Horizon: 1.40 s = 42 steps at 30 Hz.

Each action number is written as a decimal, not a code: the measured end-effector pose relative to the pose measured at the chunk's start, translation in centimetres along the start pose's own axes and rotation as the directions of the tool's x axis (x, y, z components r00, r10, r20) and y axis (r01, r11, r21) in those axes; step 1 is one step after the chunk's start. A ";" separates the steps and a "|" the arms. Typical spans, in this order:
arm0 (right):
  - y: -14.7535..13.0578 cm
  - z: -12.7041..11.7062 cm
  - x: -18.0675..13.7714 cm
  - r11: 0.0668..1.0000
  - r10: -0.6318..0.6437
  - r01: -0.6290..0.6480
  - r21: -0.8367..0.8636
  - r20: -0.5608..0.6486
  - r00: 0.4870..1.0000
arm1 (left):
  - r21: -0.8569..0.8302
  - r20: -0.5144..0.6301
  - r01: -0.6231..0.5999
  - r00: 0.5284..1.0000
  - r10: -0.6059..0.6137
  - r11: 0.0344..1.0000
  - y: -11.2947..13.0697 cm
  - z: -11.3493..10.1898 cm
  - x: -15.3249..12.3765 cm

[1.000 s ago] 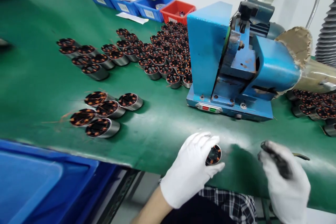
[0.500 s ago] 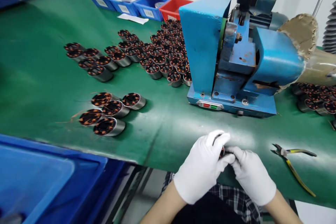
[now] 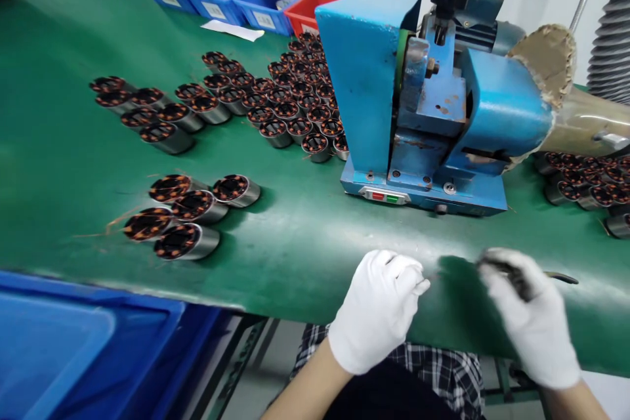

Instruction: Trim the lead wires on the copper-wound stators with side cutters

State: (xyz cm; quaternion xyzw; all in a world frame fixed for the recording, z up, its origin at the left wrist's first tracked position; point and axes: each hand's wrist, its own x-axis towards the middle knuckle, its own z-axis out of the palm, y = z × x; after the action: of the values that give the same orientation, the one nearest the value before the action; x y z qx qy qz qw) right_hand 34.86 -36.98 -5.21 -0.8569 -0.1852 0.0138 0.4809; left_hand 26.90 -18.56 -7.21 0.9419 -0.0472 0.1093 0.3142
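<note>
My left hand (image 3: 378,308), in a white glove, hovers over the front edge of the green table (image 3: 305,243) with its fingers curled shut. The stator seen in it earlier is hidden inside the fist. My right hand (image 3: 534,321), also gloved and blurred by motion, is apart to the right and closed on dark pliers (image 3: 512,275), whose handle tip sticks out to the right. A blue bench machine (image 3: 418,98) stands just behind both hands.
Five wound stators (image 3: 182,213) lie at the front left, and many more are grouped behind (image 3: 295,105) and at the right (image 3: 590,184). A blue crate (image 3: 73,348) sits below the table edge. Blue bins (image 3: 221,3), a red bin (image 3: 305,10) and a ribbed hose (image 3: 610,33) line the back.
Half a second ago both hands were together on the stator and the pliers lay on the table. Now my right hand has swung right and taken up the pliers.
</note>
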 end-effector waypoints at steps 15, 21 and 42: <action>1.8 5.2 -0.2 0.801 -0.490 0.568 -0.189 0.336 0.804 | -0.003 0.013 0.111 0.994 -0.111 0.994 -2.4 -1.8 -0.9; -0.9 3.6 -0.2 0.869 -0.450 0.487 -0.093 0.262 0.854 | -0.120 -0.037 0.137 0.989 -0.142 0.983 -0.8 -1.4 -0.8; -6.6 0.1 0.1 0.934 0.086 -0.226 0.277 0.440 0.894 | -0.307 -0.140 -0.132 0.986 0.093 0.942 3.4 -6.4 -1.1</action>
State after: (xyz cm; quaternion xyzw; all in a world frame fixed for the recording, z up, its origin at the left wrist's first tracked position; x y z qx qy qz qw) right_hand 32.93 -33.77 0.20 -0.7559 -0.2094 0.2672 0.5598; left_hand 24.11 -17.41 -0.47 0.8666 -0.0983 0.1764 0.4563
